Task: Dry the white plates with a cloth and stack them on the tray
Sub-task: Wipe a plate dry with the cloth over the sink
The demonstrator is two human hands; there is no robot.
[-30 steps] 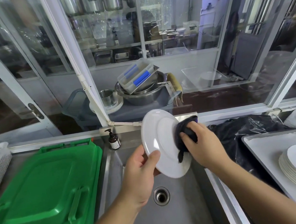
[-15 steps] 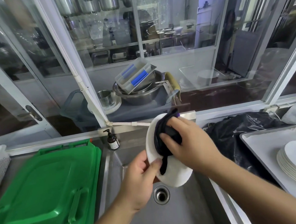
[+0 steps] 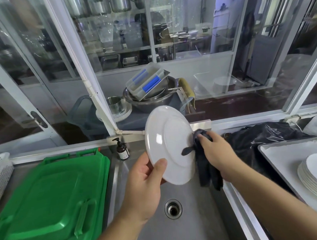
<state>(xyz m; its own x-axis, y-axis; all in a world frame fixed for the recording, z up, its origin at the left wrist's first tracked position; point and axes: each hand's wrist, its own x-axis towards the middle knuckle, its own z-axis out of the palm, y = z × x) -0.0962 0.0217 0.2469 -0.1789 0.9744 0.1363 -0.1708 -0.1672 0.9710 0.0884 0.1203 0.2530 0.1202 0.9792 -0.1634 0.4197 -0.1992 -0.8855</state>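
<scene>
Right now I see the left hand point(image 3: 142, 188) gripping a white plate point(image 3: 170, 144) by its lower rim, thumb curled over the near face, the plate tilted nearly on edge above the steel sink point(image 3: 193, 217). My view shows the right hand point(image 3: 215, 152) bunched round a dark cloth point(image 3: 205, 165), pressing it against the plate's right edge; one corner of the cloth pokes across the plate's face and the rest hangs down below the hand (the fingers behind the fabric I cannot make out). Off to the right, a metal tray point(image 3: 281, 151) carries a stack of white plates point(image 3: 312, 175), well apart from the held one. A green plastic lid point(image 3: 49, 201) lies left of the sink, with a brown pump bottle point(image 3: 122, 150) standing at the sink's back corner.
</scene>
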